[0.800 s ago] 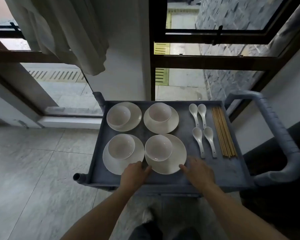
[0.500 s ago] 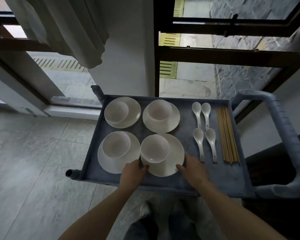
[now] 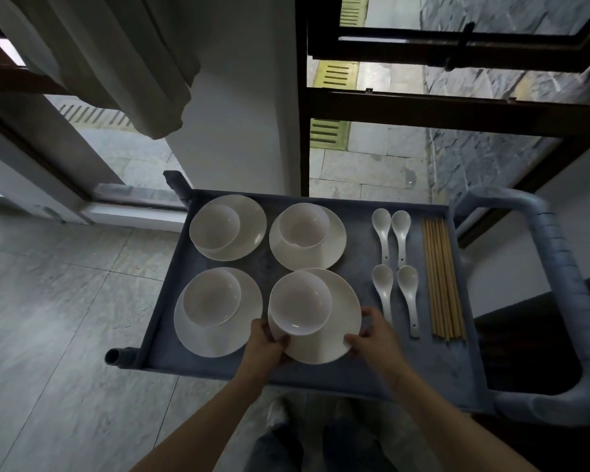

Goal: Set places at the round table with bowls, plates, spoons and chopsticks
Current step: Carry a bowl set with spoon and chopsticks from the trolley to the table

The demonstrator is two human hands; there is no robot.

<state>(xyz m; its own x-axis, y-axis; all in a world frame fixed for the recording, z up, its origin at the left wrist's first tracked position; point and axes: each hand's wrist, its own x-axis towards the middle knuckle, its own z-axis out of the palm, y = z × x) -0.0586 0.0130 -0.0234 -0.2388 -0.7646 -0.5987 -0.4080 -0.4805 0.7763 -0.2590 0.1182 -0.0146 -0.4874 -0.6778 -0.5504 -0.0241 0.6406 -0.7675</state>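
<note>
Several white plates, each with a white bowl on it, sit on a grey cart tray [image 3: 355,257]. The near right plate [image 3: 338,321] carries a bowl [image 3: 300,303] and is tipped up off the tray. My left hand [image 3: 264,345] grips its near left rim, and my right hand [image 3: 372,337] grips its near right rim. White spoons [image 3: 382,233] lie in two pairs to the right of the plates. A bundle of wooden chopsticks [image 3: 443,281] lies along the tray's right side.
The cart's padded handle [image 3: 566,287] curves around on the right. A white pillar [image 3: 239,97] and dark-framed windows [image 3: 423,107] stand behind the cart, a curtain [image 3: 99,46] hangs at upper left. Grey tiled floor [image 3: 48,318] spreads to the left.
Both hands closed on the near right plate's rim and lifted it with its bowl slightly off the tray. The view moved closer to the cart.
</note>
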